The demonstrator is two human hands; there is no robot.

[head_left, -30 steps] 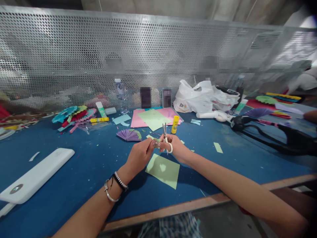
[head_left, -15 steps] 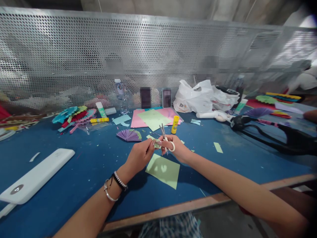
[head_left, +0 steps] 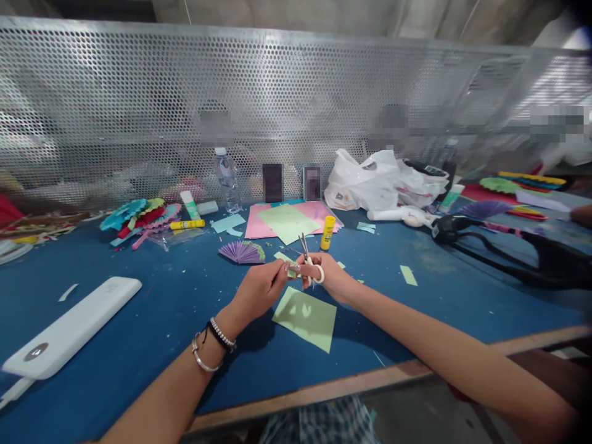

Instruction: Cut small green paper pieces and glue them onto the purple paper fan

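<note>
My left hand [head_left: 259, 285] is closed, pinching a small light green paper piece [head_left: 291, 271] between thumb and fingers. My right hand [head_left: 326, 273] holds white-handled scissors [head_left: 305, 248], blades pointing up and away and slightly apart. Its thumb reaches across to the same paper piece, so both hands meet there. Below them on the table lies a square light green paper sheet [head_left: 306, 320], shaded by the hands. A yellow glue stick [head_left: 327, 233] stands upright just beyond my right hand. A folded purple paper fan [head_left: 240, 251] with a green edge lies beyond my left hand.
Pink and green sheets [head_left: 259, 223] lie at the back, near two propped phones [head_left: 272, 183] and a water bottle [head_left: 227, 185]. White plastic bags [head_left: 363, 182] and a black strap [head_left: 490, 253] sit right. A white power bank [head_left: 74, 324] lies left; paper scraps dot the blue table [head_left: 185, 351].
Both hands stay together at nearly the same spot, with the scissors still in my right hand. The view has shifted very slightly; the things on the table look unmoved.
</note>
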